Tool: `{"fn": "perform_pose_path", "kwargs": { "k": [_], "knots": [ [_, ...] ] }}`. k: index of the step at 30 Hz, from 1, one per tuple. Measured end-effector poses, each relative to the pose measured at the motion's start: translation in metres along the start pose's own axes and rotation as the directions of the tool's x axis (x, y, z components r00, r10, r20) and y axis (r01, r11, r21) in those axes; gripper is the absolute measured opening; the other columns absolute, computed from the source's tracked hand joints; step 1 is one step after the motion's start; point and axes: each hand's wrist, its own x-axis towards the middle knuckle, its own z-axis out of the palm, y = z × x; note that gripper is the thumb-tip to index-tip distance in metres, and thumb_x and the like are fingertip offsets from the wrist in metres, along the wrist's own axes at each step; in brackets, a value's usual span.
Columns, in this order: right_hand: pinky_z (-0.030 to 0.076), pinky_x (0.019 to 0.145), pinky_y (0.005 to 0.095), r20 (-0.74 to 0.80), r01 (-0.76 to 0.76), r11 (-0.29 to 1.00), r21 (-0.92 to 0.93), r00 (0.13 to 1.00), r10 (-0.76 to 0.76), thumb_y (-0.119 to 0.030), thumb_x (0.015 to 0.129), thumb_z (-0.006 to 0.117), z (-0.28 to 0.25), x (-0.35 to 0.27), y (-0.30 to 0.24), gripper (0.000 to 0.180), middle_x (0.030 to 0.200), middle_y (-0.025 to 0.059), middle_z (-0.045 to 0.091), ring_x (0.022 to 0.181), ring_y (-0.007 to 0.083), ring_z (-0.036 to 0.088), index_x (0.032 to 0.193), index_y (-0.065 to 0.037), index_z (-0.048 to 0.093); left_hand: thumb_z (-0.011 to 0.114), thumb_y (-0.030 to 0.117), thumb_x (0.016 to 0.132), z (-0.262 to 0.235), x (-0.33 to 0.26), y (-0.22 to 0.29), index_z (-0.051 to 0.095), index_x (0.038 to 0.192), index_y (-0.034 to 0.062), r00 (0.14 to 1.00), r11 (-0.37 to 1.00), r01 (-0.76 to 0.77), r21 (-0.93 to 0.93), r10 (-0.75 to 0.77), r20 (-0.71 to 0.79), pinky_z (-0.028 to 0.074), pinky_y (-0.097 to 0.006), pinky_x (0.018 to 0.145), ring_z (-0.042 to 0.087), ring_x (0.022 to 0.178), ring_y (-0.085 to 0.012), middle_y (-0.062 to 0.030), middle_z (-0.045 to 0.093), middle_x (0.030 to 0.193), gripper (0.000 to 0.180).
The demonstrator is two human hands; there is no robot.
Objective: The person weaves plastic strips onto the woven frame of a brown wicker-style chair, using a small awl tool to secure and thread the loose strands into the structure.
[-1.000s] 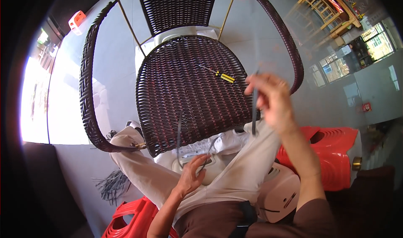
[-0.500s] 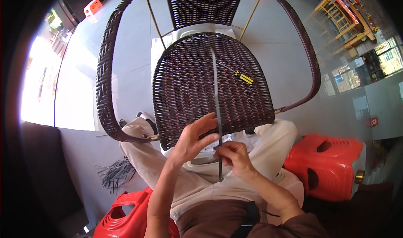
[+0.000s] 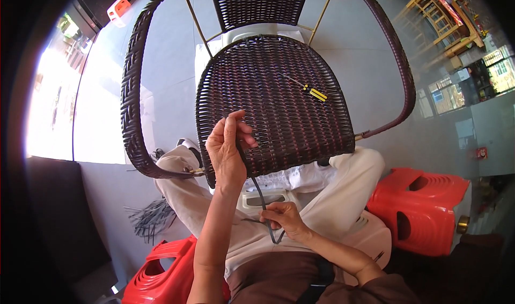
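Floor [image 3: 348, 30]: grey, runs under everything.
Chair [image 3: 263, 79]: dark brown wicker, in front of the person; gold-coloured frame [image 3: 195, 20], woven armrests [image 3: 131, 84] out to both sides, backrest [image 3: 260, 6] at the far end. Near edge of the seat [image 3: 295, 138] faces the person, between the knees.
Legs [image 3: 343, 191]: pale trousers, knees apart, either side of the seat's near edge.
Right red stool [image 3: 429, 213]: plastic, just beyond the right leg; cannot tell if upright.
Left red stool [image 3: 161, 272]: plastic, near the left forearm, partly cut off.
Loose strips [image 3: 150, 218]: dark, heaped on the floor beside the left leg.
Left hand [image 3: 228, 148]: above the seat's near left part, palm turned inward. Fingers curled, thumb close to the index finger; cannot tell whether they pinch the strip.
Right hand [image 3: 284, 218]: lower, over the lap. Thumb and fingers pinch the dark strip.
Dark strip [image 3: 259, 190]: runs from the left palm down to the right hand, then bends back up in a loop below it.
Screwdriver [image 3: 315, 93]: yellow-and-black handle, lying on the seat, right of centre, shaft toward upper left.
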Motion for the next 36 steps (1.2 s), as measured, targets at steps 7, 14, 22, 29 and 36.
{"fn": "perform_pose_path", "kwargs": {
  "k": [7,14,22,29,36],
  "knots": [
    [0.035,0.041,0.0142,-0.014,0.011,1.000,0.000,1.000,-0.011,-0.017,0.082,0.067,-0.001,0.005,0.005,0.015,0.070,0.0019,0.065,0.047,0.0008,0.048,0.083,-0.002,0.067,0.052,0.021,0.092,-0.003,-0.013,-0.008,0.062,0.097,0.0003,0.993,0.992,0.117,-0.045,-0.118,-0.028,0.041,-0.019,0.046,0.048,0.051,-0.0053,-0.0017,0.058,0.068,0.023],
    [0.039,0.048,0.0189,-0.045,0.390,0.854,-0.345,0.902,-0.430,-0.019,0.086,0.062,-0.013,0.021,-0.052,0.018,0.074,0.0001,0.060,0.056,0.0047,0.050,0.093,-0.003,0.067,0.052,0.020,0.092,-0.010,-0.013,0.010,0.064,0.094,0.0019,0.996,0.996,0.084,0.003,-0.084,0.000,0.025,-0.016,0.039,0.039,0.046,-0.0016,0.0021,0.055,0.064,0.022],
    [0.042,0.091,0.0329,0.509,0.640,-0.149,-0.754,0.426,-0.748,0.003,0.074,0.055,0.011,0.107,-0.119,0.034,0.104,0.0117,0.057,0.101,0.0285,0.052,0.108,0.000,0.057,0.050,0.017,0.093,-0.004,-0.028,0.027,0.062,0.098,0.0005,0.996,0.996,0.088,0.004,-0.088,0.009,0.025,-0.015,0.038,0.039,0.046,-0.0019,0.0011,0.054,0.066,0.021],
    [0.050,0.082,0.0334,0.608,0.615,-0.328,-0.717,0.321,-0.726,-0.002,0.074,0.058,-0.010,0.097,-0.068,0.024,0.101,0.0138,0.059,0.096,0.0259,0.057,0.097,0.003,0.060,0.051,0.015,0.092,-0.019,0.000,0.025,0.062,0.101,-0.0024,0.994,0.985,0.106,0.133,-0.104,-0.023,0.038,-0.017,0.048,0.046,0.051,-0.0053,-0.0009,0.054,0.067,0.022],
    [0.048,0.086,0.0333,0.715,0.591,-0.460,-0.662,0.314,-0.625,-0.004,0.071,0.058,-0.020,0.082,-0.036,0.026,0.101,0.0123,0.056,0.101,0.0269,0.054,0.096,0.004,0.060,0.059,0.010,0.085,-0.023,0.022,-0.057,0.063,0.090,-0.0051,0.945,0.896,0.326,0.303,-0.308,-0.108,0.047,-0.021,0.046,0.054,0.049,-0.0106,-0.0046,0.057,0.063,0.016]
  ]
}}
